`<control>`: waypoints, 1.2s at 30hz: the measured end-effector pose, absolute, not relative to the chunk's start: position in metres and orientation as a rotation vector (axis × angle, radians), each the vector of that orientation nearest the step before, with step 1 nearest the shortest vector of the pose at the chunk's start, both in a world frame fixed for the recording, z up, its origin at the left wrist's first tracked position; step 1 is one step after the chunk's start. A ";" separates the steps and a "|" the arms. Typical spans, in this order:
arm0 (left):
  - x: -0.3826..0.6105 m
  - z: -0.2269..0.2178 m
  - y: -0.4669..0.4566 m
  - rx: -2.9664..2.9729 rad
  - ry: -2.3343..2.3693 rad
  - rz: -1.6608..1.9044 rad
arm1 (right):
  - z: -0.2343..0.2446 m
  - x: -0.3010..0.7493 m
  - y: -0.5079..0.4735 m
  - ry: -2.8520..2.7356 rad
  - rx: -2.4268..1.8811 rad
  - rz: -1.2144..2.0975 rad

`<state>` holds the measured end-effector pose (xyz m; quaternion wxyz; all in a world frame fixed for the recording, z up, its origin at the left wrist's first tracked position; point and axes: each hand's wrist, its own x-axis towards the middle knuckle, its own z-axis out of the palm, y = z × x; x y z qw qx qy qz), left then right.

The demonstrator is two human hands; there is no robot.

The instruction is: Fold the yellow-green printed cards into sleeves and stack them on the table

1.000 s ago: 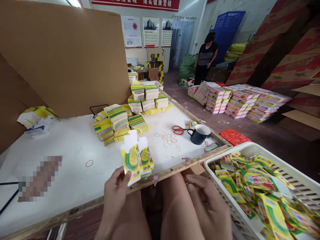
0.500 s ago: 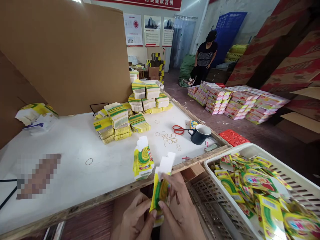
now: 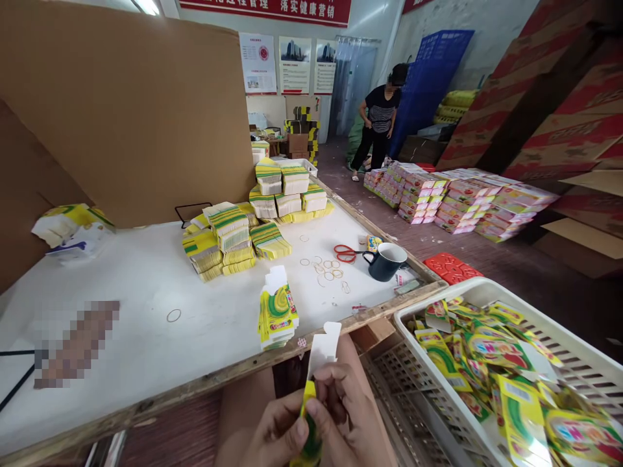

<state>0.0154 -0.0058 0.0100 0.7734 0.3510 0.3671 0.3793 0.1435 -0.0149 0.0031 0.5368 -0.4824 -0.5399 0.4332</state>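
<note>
Below the near edge of the bench [image 3: 146, 337], both hands now meet on one flat yellow-and-green carton blank [image 3: 318, 373]. The left hand [image 3: 277, 431] pinches its lower part between thumb and fingers, and the right hand [image 3: 348, 405] grips it from the other side, fingers curled over the printed face. A second ago the left hand alone held a blank up against the small upright stack of blanks [image 3: 277, 314] on the bench while the right hand lay empty beside the white plastic basket [image 3: 487, 288]. Half a second ago both hands already held this new blank, with its printed face turned up; now it stands nearly edge-on, white tab uppermost, so it looks to be being squared or turned rather than laid down. The stack stands free near the bench edge, touched by neither hand. Further back lie banded bundles of blanks [image 3: 228, 237], loose rubber bands [image 3: 328, 269], red scissors [image 3: 345, 253] and a dark mug [image 3: 387, 261]. The basket at the right is heaped with loose blanks. A person [image 3: 377, 123] in the background has moved left and stands bent forward.
</note>
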 end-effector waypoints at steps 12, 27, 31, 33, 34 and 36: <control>0.025 -0.007 0.002 0.771 0.983 1.083 | -0.008 0.154 -0.010 -1.118 -1.231 1.011; 0.004 -0.015 -0.003 1.125 0.834 0.933 | -0.004 0.180 -0.008 -1.283 -0.977 1.340; 0.002 -0.005 -0.005 1.092 0.700 0.885 | -0.002 0.185 -0.007 -1.338 -1.039 1.357; 0.002 0.001 -0.006 1.070 0.651 0.855 | 0.000 0.187 -0.006 -1.326 -1.061 1.418; 0.001 0.003 -0.007 1.050 0.648 0.840 | 0.002 0.187 -0.005 -1.331 -1.074 1.446; 0.000 0.006 -0.008 1.013 0.666 0.819 | 0.007 0.188 -0.004 -1.376 -1.108 1.470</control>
